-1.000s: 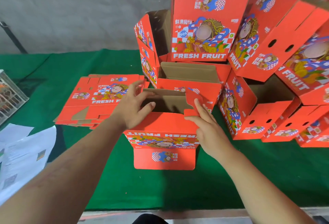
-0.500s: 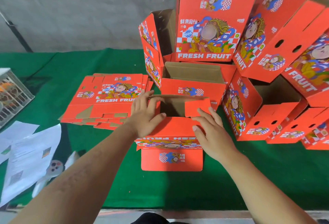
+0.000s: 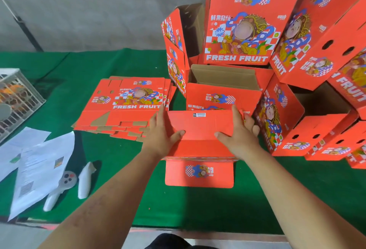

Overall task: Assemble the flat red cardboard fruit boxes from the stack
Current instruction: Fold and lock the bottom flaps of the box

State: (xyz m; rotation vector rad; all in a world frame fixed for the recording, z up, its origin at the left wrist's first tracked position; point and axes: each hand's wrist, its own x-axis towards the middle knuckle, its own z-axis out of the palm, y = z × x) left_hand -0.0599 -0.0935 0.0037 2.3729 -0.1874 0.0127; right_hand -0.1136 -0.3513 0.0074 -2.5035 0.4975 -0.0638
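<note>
A red cardboard fruit box (image 3: 200,128) stands on the green table (image 3: 122,173) in front of me, its upper flaps folded flat across the top. One printed flap (image 3: 199,173) lies flat toward me. My left hand (image 3: 159,136) holds the box's left edge, thumb on the top flap and fingers along the side. My right hand (image 3: 240,136) holds the right edge the same way, its outer fingers curled over the side. The stack of flat boxes (image 3: 128,110) lies just to the left, touching my left fingers.
Several assembled red boxes (image 3: 293,126) are piled behind and to the right, some open, some tilted (image 3: 237,21). At left lie paper sheets (image 3: 39,165), two white controllers (image 3: 85,179) and a white wire crate (image 3: 15,98). The table's front edge is near me.
The top flaps, open a second ago, now lie folded flat over the box. Both hands moved from the flaps to the box's left and right edges.
</note>
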